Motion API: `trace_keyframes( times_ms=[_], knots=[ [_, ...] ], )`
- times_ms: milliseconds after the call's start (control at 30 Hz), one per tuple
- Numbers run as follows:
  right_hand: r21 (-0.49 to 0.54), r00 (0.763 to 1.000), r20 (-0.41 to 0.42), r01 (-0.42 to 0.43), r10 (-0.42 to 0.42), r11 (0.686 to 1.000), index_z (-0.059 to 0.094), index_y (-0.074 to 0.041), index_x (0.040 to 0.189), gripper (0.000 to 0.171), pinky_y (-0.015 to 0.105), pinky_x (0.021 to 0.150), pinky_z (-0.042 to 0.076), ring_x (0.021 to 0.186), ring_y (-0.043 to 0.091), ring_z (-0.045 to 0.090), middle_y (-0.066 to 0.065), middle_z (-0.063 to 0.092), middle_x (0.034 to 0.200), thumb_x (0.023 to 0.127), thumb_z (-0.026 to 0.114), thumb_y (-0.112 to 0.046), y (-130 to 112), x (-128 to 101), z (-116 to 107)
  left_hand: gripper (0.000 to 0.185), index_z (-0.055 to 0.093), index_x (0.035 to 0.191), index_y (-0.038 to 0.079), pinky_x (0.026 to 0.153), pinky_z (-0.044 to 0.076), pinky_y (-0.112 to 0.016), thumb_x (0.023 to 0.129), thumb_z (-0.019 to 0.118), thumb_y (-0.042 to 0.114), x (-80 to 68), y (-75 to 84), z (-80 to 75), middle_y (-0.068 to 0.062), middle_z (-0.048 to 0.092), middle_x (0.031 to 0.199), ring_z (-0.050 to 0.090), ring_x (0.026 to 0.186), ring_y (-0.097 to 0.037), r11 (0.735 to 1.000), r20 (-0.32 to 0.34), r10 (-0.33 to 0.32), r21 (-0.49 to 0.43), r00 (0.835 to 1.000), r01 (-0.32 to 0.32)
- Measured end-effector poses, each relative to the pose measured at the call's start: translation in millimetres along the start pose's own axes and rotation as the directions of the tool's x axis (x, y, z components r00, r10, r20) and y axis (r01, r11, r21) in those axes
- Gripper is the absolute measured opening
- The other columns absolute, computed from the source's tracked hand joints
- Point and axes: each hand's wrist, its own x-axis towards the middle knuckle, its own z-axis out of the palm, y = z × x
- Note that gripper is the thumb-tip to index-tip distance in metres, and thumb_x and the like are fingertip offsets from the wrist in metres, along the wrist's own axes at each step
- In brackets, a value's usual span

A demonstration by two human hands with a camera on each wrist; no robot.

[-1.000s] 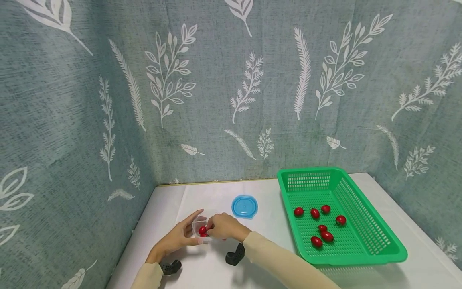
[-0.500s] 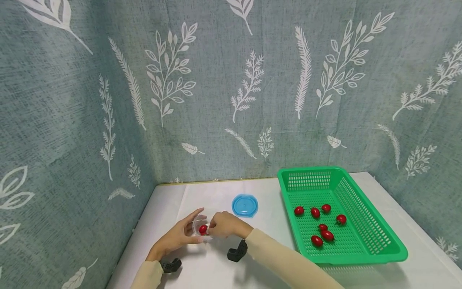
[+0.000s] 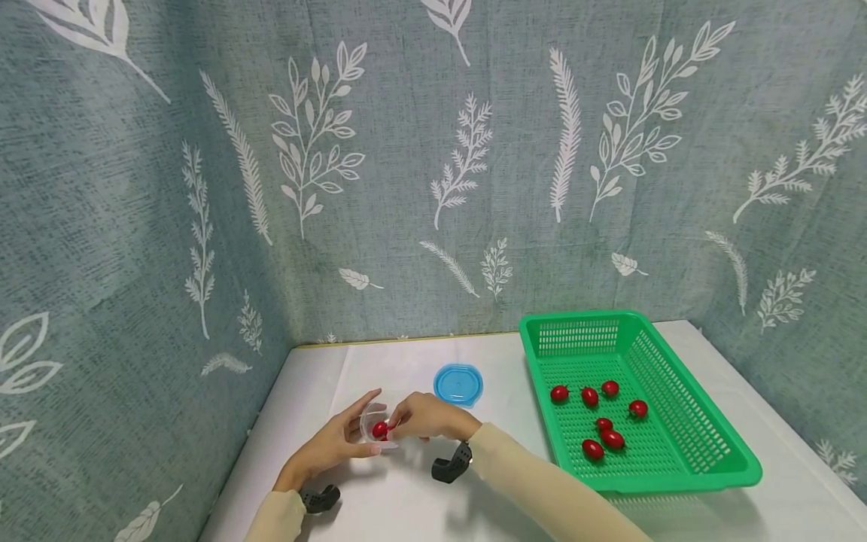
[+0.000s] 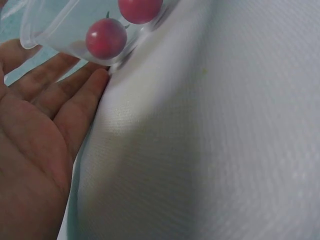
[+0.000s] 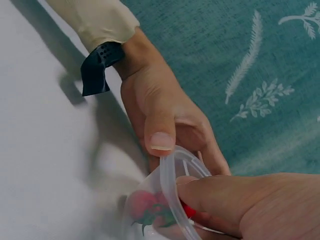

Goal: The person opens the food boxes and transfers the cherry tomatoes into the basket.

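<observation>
1. The right hand (image 3: 425, 418) reaches into the mouth of a small clear plastic cup (image 3: 375, 427), its fingertips (image 5: 200, 192) pinching a red cherry tomato (image 3: 380, 430) just inside the rim (the right wrist view shows the finger crossing the rim with red fruit under it).
2. The left hand (image 3: 332, 444) steadies the cup from the other side: its thumb (image 5: 161, 131) presses on the rim and its fingers curl behind the wall, so it grasps the cup.
3. The cup lies tilted on the white cloth-covered surface (image 3: 406, 497), mouth towards the right hand; the left wrist view shows two tomatoes (image 4: 106, 38) inside it, seen through the clear wall.
4. Each wrist carries a black strap (image 3: 452, 464), and both arms wear cream long sleeves (image 3: 542, 497).
5. Just behind the right hand, a round blue plastic lid (image 3: 458, 384) lies flat on the surface, apart from the cup.
6. Farther right stands a green perforated plastic basket (image 3: 704, 452), well apart from the hands, with seven red cherry tomatoes (image 3: 592, 449) loose on its floor.
7. A grey-green fabric backdrop printed with white leaves (image 3: 433, 165) closes the surface in at the back and on both sides.
</observation>
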Motion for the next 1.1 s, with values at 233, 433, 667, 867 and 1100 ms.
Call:
trace_keyframes(
  times_ms=[233, 433, 667, 867, 1100],
  knots=[
    [0.033, 0.999, -0.032, 0.036, -0.035, 0.999, 0.078, -0.013, 0.092, 0.005, 0.024, 0.05, 0.044, 0.065, 0.007, 0.054, -0.01, 0.07, 0.082, 0.089, 0.08, -0.015, 1.8, -1.8, 1.7, 0.102, 0.011, 0.167, 0.016, 0.107, 0.042, -0.019, 0.092, 0.079, 0.01, -0.8, -0.7, 0.1, -0.024, 0.028, 0.163, 0.029, 0.149, -0.043, 1.0, -0.002, 0.008, 0.006, 1.0, -0.008],
    [0.051, 0.998, -0.046, 0.043, -0.04, 0.998, 0.077, -0.014, 0.088, 0.005, 0.023, 0.052, 0.043, 0.065, 0.007, 0.054, -0.009, 0.071, 0.079, 0.088, 0.082, -0.014, 3.6, -2.5, 1.9, 0.103, 0.016, 0.167, 0.016, 0.107, 0.043, -0.02, 0.089, 0.083, 0.011, 1.6, 2.8, 2.6, -0.022, 0.033, 0.162, 0.034, 0.148, -0.04, 1.0, -0.029, -0.005, 0.021, 1.0, 0.006],
    [0.01, 0.999, -0.005, 0.046, -0.046, 0.999, 0.08, -0.013, 0.092, 0.005, 0.022, 0.047, 0.038, 0.056, 0.007, 0.047, -0.011, 0.071, 0.079, 0.089, 0.081, -0.017, 1.7, -4.1, -3.5, 0.105, 0.018, 0.166, 0.014, 0.106, 0.044, -0.022, 0.086, 0.086, 0.015, 3.2, 5.2, 4.4, -0.02, 0.039, 0.158, 0.041, 0.144, -0.038, 0.998, -0.055, -0.009, 0.066, 0.998, 0.013],
    [-0.036, 0.997, -0.034, 0.063, -0.064, 0.997, 0.081, -0.012, 0.088, 0.006, 0.021, 0.053, 0.044, 0.064, 0.004, 0.055, -0.011, 0.073, 0.078, 0.085, 0.085, -0.014, -3.1, -5.5, -6.5, 0.105, 0.021, 0.166, 0.017, 0.108, 0.043, -0.022, 0.084, 0.088, 0.017, 2.3, 6.0, 4.8, -0.016, 0.034, 0.163, 0.037, 0.147, -0.036, 0.997, -0.07, -0.03, 0.063, 0.997, 0.034],
    [-0.093, 0.988, -0.102, 0.105, -0.115, 0.99, 0.079, -0.014, 0.086, 0.008, 0.021, 0.061, 0.049, 0.07, 0.003, 0.063, -0.01, 0.072, 0.074, 0.083, 0.087, -0.014, -7.3, -5.6, -10.6, 0.105, 0.019, 0.166, 0.016, 0.107, 0.044, -0.021, 0.086, 0.086, 0.015, 0.8, 5.3, 4.7, -0.016, 0.036, 0.162, 0.041, 0.145, -0.036, 0.999, -0.054, -0.029, 0.038, 0.998, 0.031]
  ],
)
